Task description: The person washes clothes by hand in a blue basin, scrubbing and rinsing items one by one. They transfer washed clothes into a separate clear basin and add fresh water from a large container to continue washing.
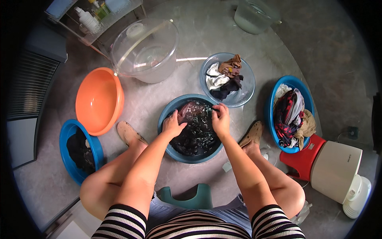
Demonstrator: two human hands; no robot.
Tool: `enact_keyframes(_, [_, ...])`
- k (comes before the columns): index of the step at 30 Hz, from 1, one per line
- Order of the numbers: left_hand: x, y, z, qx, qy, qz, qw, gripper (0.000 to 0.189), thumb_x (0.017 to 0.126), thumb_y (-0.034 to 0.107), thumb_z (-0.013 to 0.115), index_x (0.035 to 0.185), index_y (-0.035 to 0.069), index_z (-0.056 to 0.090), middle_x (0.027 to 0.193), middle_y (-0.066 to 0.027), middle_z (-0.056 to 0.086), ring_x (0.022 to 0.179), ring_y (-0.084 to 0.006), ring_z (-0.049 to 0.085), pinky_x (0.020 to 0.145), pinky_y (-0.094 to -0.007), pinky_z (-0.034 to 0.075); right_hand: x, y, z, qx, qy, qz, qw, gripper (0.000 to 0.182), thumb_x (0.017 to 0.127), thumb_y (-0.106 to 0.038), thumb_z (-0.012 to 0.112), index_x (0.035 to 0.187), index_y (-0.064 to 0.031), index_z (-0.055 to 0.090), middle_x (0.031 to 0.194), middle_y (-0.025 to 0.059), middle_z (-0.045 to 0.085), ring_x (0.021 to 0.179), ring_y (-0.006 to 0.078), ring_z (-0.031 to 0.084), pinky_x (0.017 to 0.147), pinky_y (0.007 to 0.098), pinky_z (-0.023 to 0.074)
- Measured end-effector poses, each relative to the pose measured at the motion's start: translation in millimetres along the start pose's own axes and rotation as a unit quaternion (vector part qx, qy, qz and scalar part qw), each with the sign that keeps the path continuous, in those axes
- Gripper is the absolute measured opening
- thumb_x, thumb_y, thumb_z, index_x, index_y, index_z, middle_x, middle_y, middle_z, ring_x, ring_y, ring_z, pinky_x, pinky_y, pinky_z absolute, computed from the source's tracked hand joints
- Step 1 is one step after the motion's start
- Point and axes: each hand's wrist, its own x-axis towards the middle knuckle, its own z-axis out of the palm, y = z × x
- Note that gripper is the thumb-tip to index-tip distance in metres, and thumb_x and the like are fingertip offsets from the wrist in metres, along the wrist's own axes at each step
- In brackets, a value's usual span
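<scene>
Between my feet stands a blue-grey plastic basin [174, 157] holding dark, wet garments [194, 140] in water with bits of foam. A reddish-brown patch of cloth [188, 111] shows near its far left side. My left hand [173, 125] rests at the basin's left side, thumb spread from the fingers, touching the wet cloth. At the right rim, my right hand [221, 119] pinches an edge of dark cloth between thumb and fingers. Just beyond is a clear bluish basin [249, 80] with white, brown and black clothes [223, 77].
An orange basin [97, 101] and a blue basin [67, 155] of dark clothes stand left. At right, a blue basin [270, 119] of mixed clothes leans by a red stool [304, 158] and a white appliance [335, 171]. A large clear tub [161, 70] and bottle shelf [104, 24] are beyond.
</scene>
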Motion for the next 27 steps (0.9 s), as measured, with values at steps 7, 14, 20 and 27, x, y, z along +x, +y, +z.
enact_keyframes(7, [12, -39, 10, -0.566, -0.183, -0.146, 0.790, 0.033, 0.077, 0.025, 0.057, 0.101, 0.002, 0.062, 0.090, -0.0097, 0.066, 0.086, -0.0238, 0.064, 0.079, -0.0349, 0.051, -57, 11, 25, -0.267, -0.239, -0.087, 0.929, 0.062, 0.070, -0.038, 0.076, 0.123, -0.0123, 0.055, 0.127, 0.0164, 0.049, 0.117, 0.0369, 0.047, 0.098, 0.0424, 0.0405])
enact_keyframes(14, [-8, -41, -14, -0.658, -0.070, -0.170, 0.730, 0.032, 0.082, 0.022, 0.058, 0.109, 0.004, 0.056, 0.095, -0.0101, 0.065, 0.083, -0.0206, 0.064, 0.071, -0.0338, 0.053, -65, 46, 32, -0.265, -0.227, 0.087, 0.933, 0.041, 0.071, -0.029, 0.073, 0.110, -0.0237, 0.062, 0.086, 0.0096, 0.067, 0.088, 0.0223, 0.065, 0.090, 0.0409, 0.0411])
enact_keyframes(20, [-33, -36, -12, -0.680, -0.039, -0.169, 0.713, 0.037, 0.093, 0.026, 0.059, 0.122, 0.005, 0.052, 0.114, -0.0102, 0.061, 0.097, -0.0205, 0.062, 0.075, -0.0329, 0.053, -37, 25, -10, 0.286, -0.266, 0.277, 0.878, 0.009, 0.083, -0.008, 0.057, 0.090, -0.0129, 0.061, 0.080, -0.0063, 0.056, 0.078, 0.0053, 0.051, 0.067, 0.0199, 0.0394])
enact_keyframes(27, [-25, -52, 30, -0.573, 0.119, -0.120, 0.802, 0.044, 0.093, 0.024, 0.057, 0.130, 0.003, 0.047, 0.124, -0.0131, 0.057, 0.111, -0.0241, 0.057, 0.093, -0.0336, 0.045, -26, 8, -20, 0.283, -0.102, 0.197, 0.933, 0.016, 0.090, -0.016, 0.055, 0.105, -0.0126, 0.053, 0.085, -0.0029, 0.057, 0.073, 0.0071, 0.053, 0.062, 0.0234, 0.0444])
